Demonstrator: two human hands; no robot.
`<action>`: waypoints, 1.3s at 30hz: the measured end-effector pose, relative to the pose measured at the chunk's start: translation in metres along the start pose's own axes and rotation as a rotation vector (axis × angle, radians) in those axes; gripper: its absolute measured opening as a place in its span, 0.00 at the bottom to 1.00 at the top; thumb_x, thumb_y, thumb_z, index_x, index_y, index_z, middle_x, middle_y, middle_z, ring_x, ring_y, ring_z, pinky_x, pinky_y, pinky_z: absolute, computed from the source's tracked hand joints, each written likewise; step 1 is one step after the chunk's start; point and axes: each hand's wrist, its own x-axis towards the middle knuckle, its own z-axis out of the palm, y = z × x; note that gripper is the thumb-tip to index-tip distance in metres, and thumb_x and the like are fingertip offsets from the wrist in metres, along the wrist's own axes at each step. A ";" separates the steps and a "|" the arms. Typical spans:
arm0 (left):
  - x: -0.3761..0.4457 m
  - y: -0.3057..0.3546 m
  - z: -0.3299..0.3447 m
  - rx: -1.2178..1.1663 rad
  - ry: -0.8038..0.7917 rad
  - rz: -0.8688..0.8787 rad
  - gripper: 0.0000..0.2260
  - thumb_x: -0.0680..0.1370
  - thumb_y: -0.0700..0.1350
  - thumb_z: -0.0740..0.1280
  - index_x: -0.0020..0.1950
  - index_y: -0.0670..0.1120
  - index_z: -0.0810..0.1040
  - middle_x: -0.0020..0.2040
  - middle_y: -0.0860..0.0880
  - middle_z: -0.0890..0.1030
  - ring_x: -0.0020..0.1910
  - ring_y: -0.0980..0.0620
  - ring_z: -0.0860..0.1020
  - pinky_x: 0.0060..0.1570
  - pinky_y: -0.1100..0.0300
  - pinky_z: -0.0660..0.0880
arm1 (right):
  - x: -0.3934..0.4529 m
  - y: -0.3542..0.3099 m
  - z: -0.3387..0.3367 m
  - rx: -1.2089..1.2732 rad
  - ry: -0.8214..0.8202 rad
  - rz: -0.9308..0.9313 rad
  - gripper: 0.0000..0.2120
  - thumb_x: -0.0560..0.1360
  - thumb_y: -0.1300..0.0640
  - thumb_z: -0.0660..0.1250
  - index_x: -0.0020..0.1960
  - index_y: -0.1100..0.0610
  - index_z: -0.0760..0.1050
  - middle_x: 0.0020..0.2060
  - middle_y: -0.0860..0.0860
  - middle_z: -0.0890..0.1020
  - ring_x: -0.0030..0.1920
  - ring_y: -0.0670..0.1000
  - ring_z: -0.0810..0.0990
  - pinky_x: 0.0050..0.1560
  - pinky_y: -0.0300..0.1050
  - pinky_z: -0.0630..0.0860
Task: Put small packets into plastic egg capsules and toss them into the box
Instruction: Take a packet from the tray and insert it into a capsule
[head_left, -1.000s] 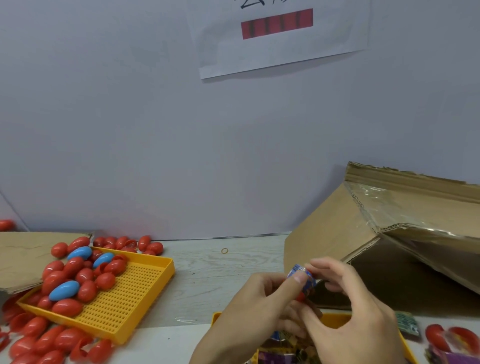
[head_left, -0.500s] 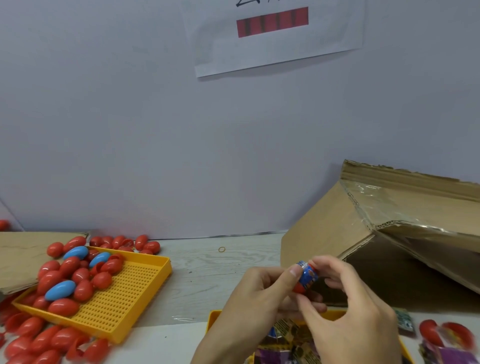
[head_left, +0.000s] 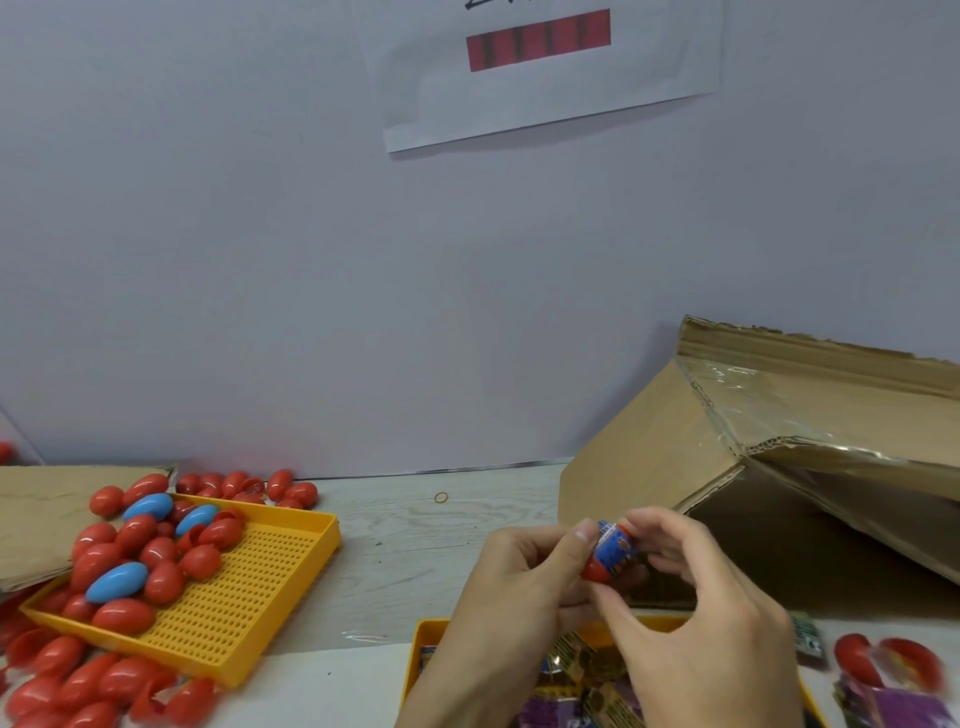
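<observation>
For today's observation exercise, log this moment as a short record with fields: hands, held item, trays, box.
hands: left hand and right hand pinch one item together
held item: red capsule half with a blue packet sticking out
trays: left yellow tray holds red and blue capsules; near tray holds packets
box: cardboard box behind hands, opening faces them
</observation>
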 end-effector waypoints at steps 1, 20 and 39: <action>0.000 0.000 0.001 0.011 0.010 0.003 0.19 0.74 0.50 0.67 0.55 0.36 0.83 0.50 0.37 0.85 0.53 0.42 0.84 0.59 0.45 0.78 | 0.000 0.001 0.000 0.004 0.010 0.005 0.29 0.52 0.62 0.85 0.51 0.51 0.80 0.42 0.46 0.84 0.43 0.47 0.82 0.51 0.24 0.70; -0.003 0.004 0.005 -0.071 0.010 -0.063 0.19 0.72 0.50 0.70 0.49 0.34 0.84 0.45 0.33 0.84 0.47 0.41 0.85 0.43 0.54 0.82 | 0.002 0.002 -0.001 0.019 0.076 0.009 0.28 0.53 0.60 0.84 0.50 0.51 0.80 0.42 0.44 0.84 0.44 0.46 0.82 0.49 0.33 0.73; -0.004 0.006 -0.001 0.122 -0.045 -0.054 0.20 0.72 0.57 0.71 0.52 0.41 0.84 0.45 0.39 0.85 0.45 0.43 0.85 0.44 0.56 0.81 | -0.001 0.004 0.000 0.071 -0.002 -0.031 0.30 0.55 0.65 0.82 0.53 0.48 0.80 0.45 0.38 0.83 0.53 0.34 0.76 0.48 0.19 0.68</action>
